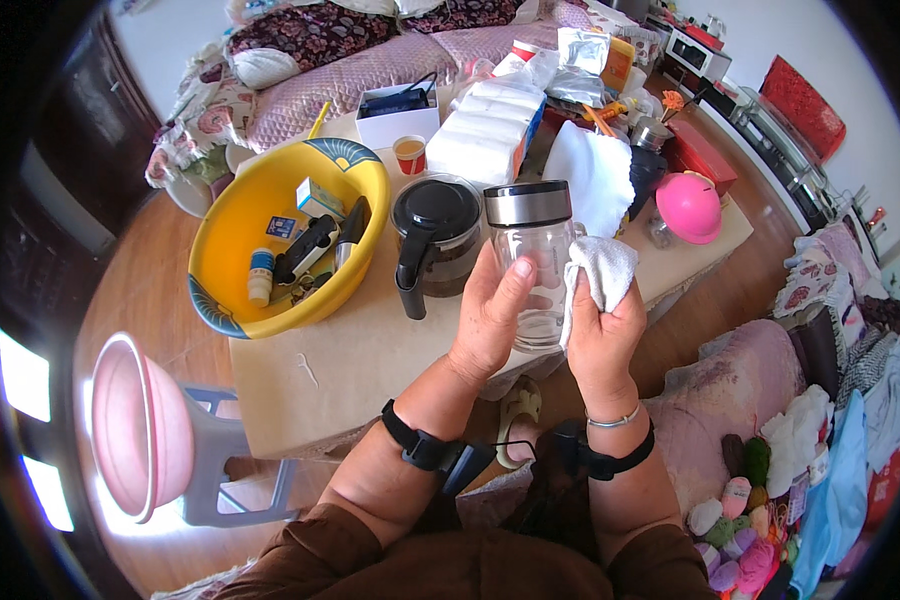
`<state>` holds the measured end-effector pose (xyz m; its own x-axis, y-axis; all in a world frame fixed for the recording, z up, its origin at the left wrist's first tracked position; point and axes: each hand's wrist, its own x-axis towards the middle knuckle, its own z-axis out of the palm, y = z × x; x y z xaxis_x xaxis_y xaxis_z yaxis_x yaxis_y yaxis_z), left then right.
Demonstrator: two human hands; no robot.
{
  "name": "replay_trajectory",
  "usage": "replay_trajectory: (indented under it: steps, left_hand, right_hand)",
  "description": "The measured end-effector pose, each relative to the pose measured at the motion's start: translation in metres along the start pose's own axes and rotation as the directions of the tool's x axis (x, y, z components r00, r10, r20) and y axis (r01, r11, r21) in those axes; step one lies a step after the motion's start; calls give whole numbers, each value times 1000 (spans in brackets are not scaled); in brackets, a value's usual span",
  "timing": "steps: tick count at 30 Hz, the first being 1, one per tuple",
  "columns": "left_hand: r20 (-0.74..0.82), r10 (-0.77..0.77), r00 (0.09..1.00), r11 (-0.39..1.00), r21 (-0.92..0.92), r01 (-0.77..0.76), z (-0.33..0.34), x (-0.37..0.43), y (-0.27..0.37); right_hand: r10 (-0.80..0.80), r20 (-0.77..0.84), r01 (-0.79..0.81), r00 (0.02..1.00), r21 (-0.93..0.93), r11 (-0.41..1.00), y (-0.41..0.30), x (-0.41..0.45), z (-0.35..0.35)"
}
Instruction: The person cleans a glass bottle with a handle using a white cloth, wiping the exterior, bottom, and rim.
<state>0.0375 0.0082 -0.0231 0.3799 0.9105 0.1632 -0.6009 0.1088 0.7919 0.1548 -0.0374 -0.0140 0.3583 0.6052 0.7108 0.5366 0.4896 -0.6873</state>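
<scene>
A clear glass jar (534,262) with a black and steel lid is held upright above the table's near edge. My left hand (493,307) grips its left side, the thumb across the glass. In my right hand (607,322) is a white cloth (606,271), bunched against the jar's right side. Just left of the jar stands a glass pot (450,262) with a black lid and handle. Behind the jar, another white cloth (589,176) lies over things on the table.
A yellow basin (225,255) holding a bottle, small boxes and other items stands on the table (285,397) at left. Farther back are a paper cup (409,155), tissue packs (480,127) and a white box (397,129). A pink lid-like dome (688,208) sits at right.
</scene>
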Motion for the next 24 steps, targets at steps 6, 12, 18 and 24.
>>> replay_trajectory:
  steps: [6,12,18,24]
  left_hand:
    - [122,72,990,991,100,-84,11,-7,-2]
    - [49,169,984,966,191,-175,8,-7,8]
    - [195,161,968,963,186,-197,15,-9,6]
    - [61,183,981,963,191,-191,9,-7,1]
  right_hand:
    - [141,-95,-131,985,106,986,0,0,-9]
    - [72,-69,-68,995,58,996,4,-4,7]
    - [205,-139,-175,969,199,964,1,2,-3]
    - [212,-60,-197,975,193,961,1,-2,3]
